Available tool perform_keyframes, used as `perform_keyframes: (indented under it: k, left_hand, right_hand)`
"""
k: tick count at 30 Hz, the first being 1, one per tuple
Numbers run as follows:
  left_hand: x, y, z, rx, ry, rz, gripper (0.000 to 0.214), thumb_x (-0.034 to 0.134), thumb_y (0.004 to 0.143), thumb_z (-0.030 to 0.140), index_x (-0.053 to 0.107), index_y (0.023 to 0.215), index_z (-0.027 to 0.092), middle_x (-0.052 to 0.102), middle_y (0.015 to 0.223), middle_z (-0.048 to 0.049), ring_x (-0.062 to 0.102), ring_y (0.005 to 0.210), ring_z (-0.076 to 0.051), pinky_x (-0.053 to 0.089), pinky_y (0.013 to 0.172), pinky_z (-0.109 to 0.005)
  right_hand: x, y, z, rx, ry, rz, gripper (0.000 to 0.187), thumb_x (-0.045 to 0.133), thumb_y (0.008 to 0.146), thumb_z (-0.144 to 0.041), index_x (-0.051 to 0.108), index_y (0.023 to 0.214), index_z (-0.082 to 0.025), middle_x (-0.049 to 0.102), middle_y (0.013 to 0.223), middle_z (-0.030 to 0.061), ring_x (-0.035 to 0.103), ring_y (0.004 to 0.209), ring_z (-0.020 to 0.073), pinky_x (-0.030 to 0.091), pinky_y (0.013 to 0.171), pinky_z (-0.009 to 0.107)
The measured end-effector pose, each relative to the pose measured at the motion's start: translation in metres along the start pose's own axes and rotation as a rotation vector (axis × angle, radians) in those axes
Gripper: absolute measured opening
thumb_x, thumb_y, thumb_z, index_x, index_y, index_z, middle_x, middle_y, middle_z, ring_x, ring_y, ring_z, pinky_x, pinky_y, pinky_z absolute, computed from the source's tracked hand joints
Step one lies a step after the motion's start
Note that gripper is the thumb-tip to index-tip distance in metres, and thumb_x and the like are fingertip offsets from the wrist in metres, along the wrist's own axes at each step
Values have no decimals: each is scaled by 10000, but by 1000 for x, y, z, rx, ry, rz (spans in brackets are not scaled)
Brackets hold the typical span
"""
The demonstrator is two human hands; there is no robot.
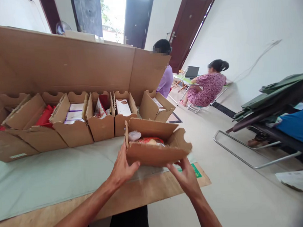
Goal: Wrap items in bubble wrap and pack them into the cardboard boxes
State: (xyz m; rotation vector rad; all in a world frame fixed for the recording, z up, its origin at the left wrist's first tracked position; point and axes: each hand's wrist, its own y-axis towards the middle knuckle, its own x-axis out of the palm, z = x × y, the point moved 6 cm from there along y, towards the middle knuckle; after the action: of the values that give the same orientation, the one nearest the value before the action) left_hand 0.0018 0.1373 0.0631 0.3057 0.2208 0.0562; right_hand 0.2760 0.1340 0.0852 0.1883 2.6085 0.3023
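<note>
Between my two hands is an open-topped cardboard box (153, 156), tilted near the front right of the table. My left hand (122, 167) grips its left end, the thumb along the near side. At the lower right corner, my right hand (185, 176) holds it with the fingers partly hidden beneath. Inside the box lie a red printed packet (150, 140) and a whitish translucent item (134, 135) whose kind I cannot make out. Behind it stands a row of similar cardboard boxes, one with white-and-purple cartons (74, 112) and another with a white box (123, 107).
A tall cardboard panel (88, 66) rises behind the row. Pale green cloth (68, 172) covers much of the wooden table (120, 199). Two people sit beyond, one in a purple top (166, 79), one in patterned clothing (208, 90). A reclining chair (258, 116) stands at right.
</note>
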Motion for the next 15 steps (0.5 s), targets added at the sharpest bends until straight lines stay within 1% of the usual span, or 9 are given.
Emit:
perform_keyframes:
  k: [2,4,5,7,9,10,11,13,15]
  left_hand:
    - [-24,-38,1,-72,43,8,711,718,792,384,487,1443,215,606,1387,-151,558,1301,-367,473,1083,-535]
    - [-58,-69,-5,-204,84,77,627,699,798,462,562,1347,193,662,1294,-151,627,1189,-362,542,982,-508]
    - [-79,-80,-8,-274,122,132,595,699,783,522,606,1259,178,697,1204,-146,654,1118,-369,558,936,-515]
    - [-115,-88,-9,-357,217,258,576,699,748,606,636,1113,165,722,1039,-129,674,1015,-377,556,898,-543]
    - [-132,-83,-2,-336,264,339,573,700,740,615,626,1085,164,716,999,-118,677,996,-372,548,907,-556]
    - [-129,-80,3,-292,252,345,567,695,756,587,615,1123,162,712,1036,-122,676,1021,-365,547,925,-553]
    - [-119,-77,8,-233,225,328,564,689,777,543,599,1184,163,704,1103,-133,670,1071,-360,543,954,-547]
    - [-85,-79,17,-111,166,230,608,670,819,416,523,1356,172,649,1287,-165,618,1226,-361,509,1041,-551]
    - [-46,-90,22,-24,161,98,762,667,825,303,375,1522,202,507,1498,-187,489,1395,-378,426,1138,-587]
  right_hand:
    - [1,-45,-4,30,-76,55,422,728,829,-485,615,1142,-225,728,1028,79,690,962,292,569,813,403]
    - [21,-73,-19,10,-74,39,369,714,853,-442,623,1139,-226,728,1065,84,686,1009,291,569,850,396]
    - [37,-78,-31,-16,-51,2,346,706,858,-418,628,1135,-226,725,1071,82,684,1010,285,568,862,391]
    - [71,-75,-56,-75,20,-104,370,697,848,-378,625,1178,-226,716,1090,77,679,994,270,567,880,390]
    - [90,-60,-73,-95,93,-164,463,699,828,-375,599,1255,-227,710,1122,80,673,991,270,564,904,407]
    - [91,-53,-75,-82,117,-160,500,706,822,-397,591,1279,-231,710,1132,83,672,997,278,561,916,421]
    - [85,-47,-72,-58,135,-132,514,716,817,-432,595,1279,-240,713,1134,85,673,1007,289,559,925,435]
    - [61,-44,-54,2,166,-39,505,705,832,-520,618,1265,-275,717,1157,85,669,1061,317,551,949,460]
    - [31,-47,-29,42,241,65,486,585,907,-599,617,1305,-323,698,1259,72,636,1182,332,522,1013,487]
